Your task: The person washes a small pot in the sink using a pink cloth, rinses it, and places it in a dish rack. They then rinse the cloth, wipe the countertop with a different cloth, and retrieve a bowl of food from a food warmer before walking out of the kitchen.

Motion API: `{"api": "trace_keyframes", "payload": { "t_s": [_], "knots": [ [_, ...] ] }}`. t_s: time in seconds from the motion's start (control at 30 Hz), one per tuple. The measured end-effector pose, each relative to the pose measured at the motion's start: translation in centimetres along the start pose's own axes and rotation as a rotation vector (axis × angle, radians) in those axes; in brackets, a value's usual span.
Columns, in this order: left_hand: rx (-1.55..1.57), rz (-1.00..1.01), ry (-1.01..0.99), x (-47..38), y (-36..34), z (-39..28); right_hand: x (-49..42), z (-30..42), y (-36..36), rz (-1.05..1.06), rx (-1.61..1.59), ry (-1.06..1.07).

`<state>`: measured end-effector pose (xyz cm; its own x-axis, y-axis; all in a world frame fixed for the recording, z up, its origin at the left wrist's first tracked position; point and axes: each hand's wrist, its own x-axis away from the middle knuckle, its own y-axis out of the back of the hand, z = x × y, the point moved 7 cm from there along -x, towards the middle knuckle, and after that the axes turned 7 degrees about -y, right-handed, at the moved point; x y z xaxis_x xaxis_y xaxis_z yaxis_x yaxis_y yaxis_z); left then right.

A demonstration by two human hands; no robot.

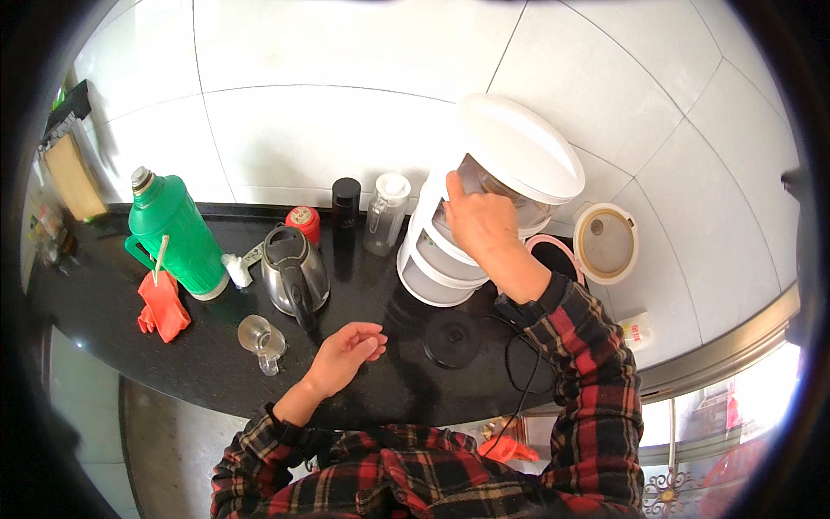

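Note:
My right hand is at the front of a white tiered storage rack, beside the opening of its top tier under the domed lid. One finger points up along the opening's edge. The other fingertips are hidden, so I cannot tell whether they grip anything. Over the counter hovers my left hand, empty, with its fingers loosely bent. Nearest to it stands a stainless steel electric kettle with a black handle. A clear glass mug is to its left, and the round black kettle base lies to its right.
Along the black countertop are a green thermos flask, orange rubber gloves, a red-lidded container, a black cylinder and a clear pitcher. A black cord trails over the front edge. A round lidded container is at right.

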<state>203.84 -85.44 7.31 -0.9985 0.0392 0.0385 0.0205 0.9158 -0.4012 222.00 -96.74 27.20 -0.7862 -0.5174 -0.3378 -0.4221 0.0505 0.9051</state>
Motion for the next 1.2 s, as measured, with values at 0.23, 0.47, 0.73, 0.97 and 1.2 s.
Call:
{"api": "trace_keyframes", "payload": {
  "t_s": [0.23,0.47,0.73,0.97,1.2],
  "knots": [
    [0.035,0.111,-0.052,-7.3,-4.9,-2.8,-1.4,0.2,-0.4,0.034,0.005,-0.032],
    [0.359,0.149,-0.094,-15.6,-9.5,-6.1,-1.3,0.2,-0.6,0.043,-0.047,-0.039],
    [0.365,0.048,-0.108,-18.9,-9.1,-6.3,-1.1,0.1,-0.4,0.035,-0.111,-0.023],
    [0.386,-0.109,-0.115,-20.7,-8.4,-5.2,0.5,-0.6,-0.6,-0.045,-0.099,-0.022],
    [0.378,-0.114,-0.096,-20.5,-8.4,-5.4,5.6,-4.9,0.8,-0.214,-0.014,0.042]
  ]
}}
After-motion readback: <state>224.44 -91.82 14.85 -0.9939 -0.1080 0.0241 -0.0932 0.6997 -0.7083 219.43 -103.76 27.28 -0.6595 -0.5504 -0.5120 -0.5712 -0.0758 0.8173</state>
